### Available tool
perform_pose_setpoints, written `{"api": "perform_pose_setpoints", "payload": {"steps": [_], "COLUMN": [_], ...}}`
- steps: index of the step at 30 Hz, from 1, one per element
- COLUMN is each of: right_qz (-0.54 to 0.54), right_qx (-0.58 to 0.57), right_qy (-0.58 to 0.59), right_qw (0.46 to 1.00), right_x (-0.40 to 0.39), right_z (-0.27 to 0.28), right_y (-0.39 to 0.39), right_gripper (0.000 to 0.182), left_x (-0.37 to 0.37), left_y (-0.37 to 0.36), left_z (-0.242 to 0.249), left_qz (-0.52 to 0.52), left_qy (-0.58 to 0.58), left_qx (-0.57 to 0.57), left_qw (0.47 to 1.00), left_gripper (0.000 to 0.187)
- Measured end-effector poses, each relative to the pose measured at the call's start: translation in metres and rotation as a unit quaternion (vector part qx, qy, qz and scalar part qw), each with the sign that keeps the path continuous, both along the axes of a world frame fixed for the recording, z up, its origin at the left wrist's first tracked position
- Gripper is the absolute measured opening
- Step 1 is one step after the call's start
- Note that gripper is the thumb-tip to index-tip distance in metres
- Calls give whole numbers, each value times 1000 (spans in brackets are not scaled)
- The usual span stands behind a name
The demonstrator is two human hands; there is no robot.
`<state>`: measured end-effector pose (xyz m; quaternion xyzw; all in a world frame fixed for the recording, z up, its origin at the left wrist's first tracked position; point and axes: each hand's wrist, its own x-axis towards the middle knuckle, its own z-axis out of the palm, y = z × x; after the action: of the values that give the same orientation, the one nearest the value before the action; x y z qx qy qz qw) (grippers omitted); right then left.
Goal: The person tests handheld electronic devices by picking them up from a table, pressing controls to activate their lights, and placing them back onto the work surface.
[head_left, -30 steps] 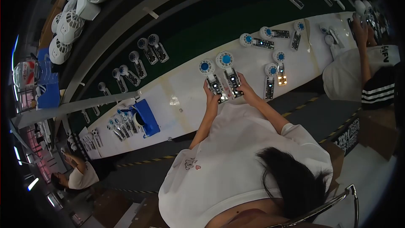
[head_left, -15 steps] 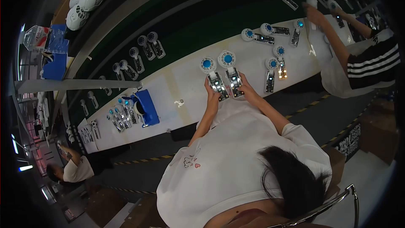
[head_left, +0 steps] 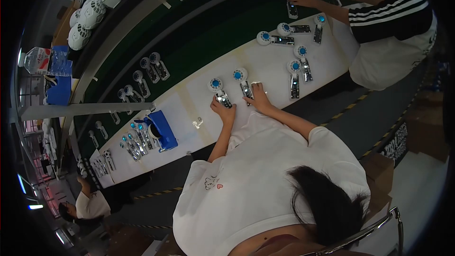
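Observation:
My left hand [head_left: 223,111] is closed round the lower body of a white handheld fan [head_left: 215,84] with a blue centre and an exposed circuit board. My right hand [head_left: 258,98] is at the lower end of a second such fan [head_left: 240,74], its thumb on the fan's side and its other fingers apart over the white table. Both fans lie side by side on the white table [head_left: 222,140], heads pointing away from me.
Several similar fans [head_left: 295,66] lie to the right. At the left stand a blue bin [head_left: 164,130] and a cluster of fans [head_left: 137,140]. More fans lie on the green belt [head_left: 189,52]. A co-worker in striped sleeves [head_left: 393,14] reaches over the belt at upper right.
Both fans and my hands have moved left in view, and the fans are farther apart. My right fingers have spread away from their fan. The co-worker's arm has shifted left and touches a fan on the belt.

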<state>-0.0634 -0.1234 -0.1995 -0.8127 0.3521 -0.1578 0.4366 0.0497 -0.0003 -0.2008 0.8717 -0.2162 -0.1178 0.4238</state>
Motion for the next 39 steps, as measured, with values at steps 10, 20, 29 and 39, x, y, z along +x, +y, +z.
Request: {"api": "perform_pose_setpoints", "payload": {"steps": [10, 20, 29, 39], "right_qz": [-349, -250, -234, -10], "right_qx": [-275, -58, 392, 456], "right_qy": [76, 103, -219, -306], "right_qw": [893, 961, 862, 836], "right_x": [-96, -153, -126, -17], "right_z": [19, -36, 62, 183], "right_y": [-101, -162, -72, 10], "right_gripper": [42, 55, 34, 40], "left_x": [-85, -173, -105, -24], "left_y": [-84, -177, -94, 0], "left_z": [45, -30, 75, 176], "left_qz": [-393, -266, -261, -131], "left_qy": [-107, -15, 61, 400], "left_qx": [-81, -66, -139, -364], "left_qw": [910, 962, 953, 831], "left_gripper": [83, 88, 79, 58]}}
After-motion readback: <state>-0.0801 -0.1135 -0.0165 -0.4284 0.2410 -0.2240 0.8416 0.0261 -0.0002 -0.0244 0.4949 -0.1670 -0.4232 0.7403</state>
